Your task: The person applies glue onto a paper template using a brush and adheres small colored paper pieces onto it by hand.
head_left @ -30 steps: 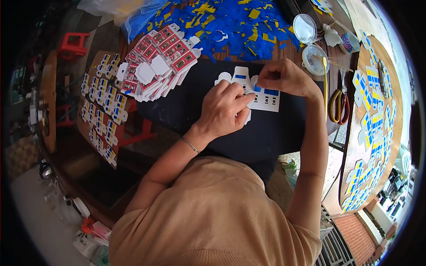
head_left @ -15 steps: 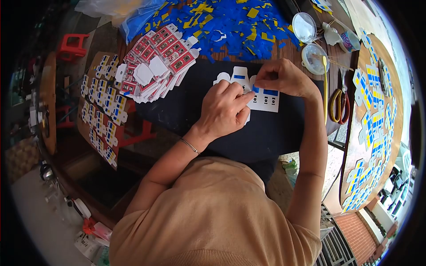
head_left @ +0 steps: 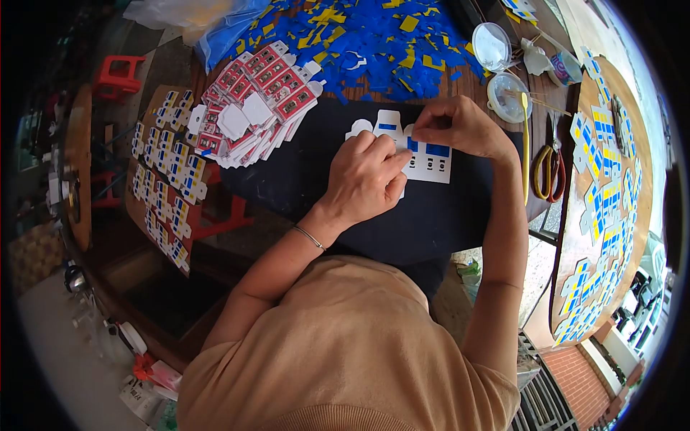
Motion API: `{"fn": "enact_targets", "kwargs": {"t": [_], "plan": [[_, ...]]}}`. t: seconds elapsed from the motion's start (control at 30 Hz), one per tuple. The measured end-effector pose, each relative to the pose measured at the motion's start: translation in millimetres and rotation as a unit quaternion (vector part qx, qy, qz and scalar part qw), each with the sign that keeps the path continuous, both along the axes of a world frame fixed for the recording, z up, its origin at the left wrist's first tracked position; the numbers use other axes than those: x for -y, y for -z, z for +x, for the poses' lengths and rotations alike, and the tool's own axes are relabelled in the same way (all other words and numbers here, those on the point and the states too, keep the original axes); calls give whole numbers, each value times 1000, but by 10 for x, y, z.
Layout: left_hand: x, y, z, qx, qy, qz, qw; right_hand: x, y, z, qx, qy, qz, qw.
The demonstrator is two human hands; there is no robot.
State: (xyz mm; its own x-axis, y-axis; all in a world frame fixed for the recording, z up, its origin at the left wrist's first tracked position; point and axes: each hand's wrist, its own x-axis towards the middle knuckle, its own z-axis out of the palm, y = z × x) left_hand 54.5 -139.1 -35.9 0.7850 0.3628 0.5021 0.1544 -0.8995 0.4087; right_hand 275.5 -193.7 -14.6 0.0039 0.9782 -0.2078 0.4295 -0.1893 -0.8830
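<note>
A white die-cut card [head_left: 433, 169] with blue patches and small black prints lies on the black work surface [head_left: 302, 183]. My left hand [head_left: 365, 172] rests on the card's left part, its fingers bent and the index fingertip pressed beside a blue patch [head_left: 412, 144]. Over the card's upper right part is my right hand [head_left: 454, 128], thumb and index finger pinched together at the blue patches. Whatever is between those fingertips is too small to make out. A stack of red-and-white printed cards [head_left: 277, 86] sits left of the card.
Blue and yellow scraps [head_left: 374, 43] cover the far side. Clear plastic tubs [head_left: 507, 97], a yellow stick [head_left: 525, 144] and scissors [head_left: 550, 169] are at the right. Boards with blue-and-yellow cards stand left [head_left: 167, 161] and right [head_left: 607, 208]. Red stools [head_left: 117, 75] are at the left.
My right hand's fingertips have shifted slightly left and down over the blue patches. The left hand has stayed nearly still on the card.
</note>
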Motion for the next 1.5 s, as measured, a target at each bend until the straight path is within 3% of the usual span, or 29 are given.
{"fn": "enact_targets", "kwargs": {"t": [0.23,0.4,0.5,0.53,0.63,0.67,0.8,0.9,1.03,1.23,1.33,1.4,1.5], "plan": [[2,-6,-2,0,0,-2,1000,105,-123,89,-104,106,12,989],[-3,-2,-5,25,6,-2,1000,220,-92,178,-197,195,104,955],[1,-12,-30,68,11,-1,998,146,19,177,-177,278,116,937],[-3,-10,-40,87,11,2,996,120,140,227,-134,289,113,941],[-4,-24,-87,141,10,-9,990,12,257,136,181,277,243,912],[0,-21,-101,153,7,-13,988,-27,232,97,208,292,198,913],[2,-21,-123,166,15,-24,986,-302,90,-62,238,261,198,915],[2,-11,-123,171,14,-34,984,-636,84,-98,313,230,251,887],[-7,-15,-153,183,10,-41,982,-883,77,-143,359,246,166,885],[-16,-27,-180,198,8,-67,978,-896,228,24,234,257,158,924],[-92,-150,-155,214,-26,-103,971,-772,110,23,96,283,130,946],[-197,-226,-129,205,-64,-147,966,-664,-66,-29,-9,272,50,961],[-355,-345,-101,160,-112,-455,869,-444,-339,-303,-137,222,7,965]]}}
